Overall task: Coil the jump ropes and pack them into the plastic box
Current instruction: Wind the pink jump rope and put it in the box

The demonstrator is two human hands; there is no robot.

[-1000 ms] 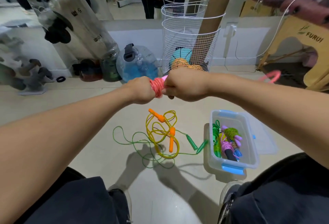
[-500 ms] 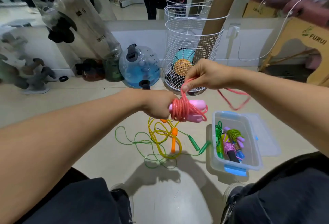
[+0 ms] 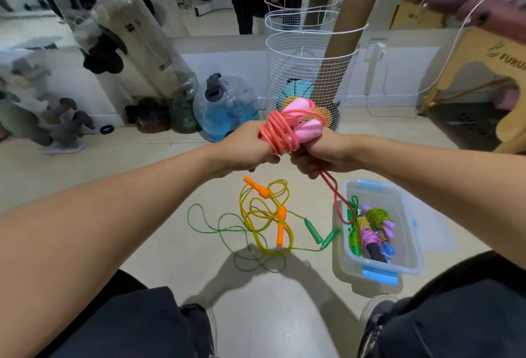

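Both hands, left (image 3: 247, 149) and right (image 3: 323, 153), grip pink rope (image 3: 280, 134) coil

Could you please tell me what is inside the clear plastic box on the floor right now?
The plastic box holds several coiled jump ropes, green, pink and yellow-green, with purple, blue and black handles. A loop of the pink rope dangles over them, so whatever lies beneath stays hidden.

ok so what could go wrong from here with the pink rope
1. A loose loop of the pink rope hangs from the right hand over the plastic box; it could snag on the packed ropes there.
2. The coil sits around the handles between the left hand and the right; easing either grip could let the turns spring loose.
3. The yellow rope and green rope lie tangled on the floor.
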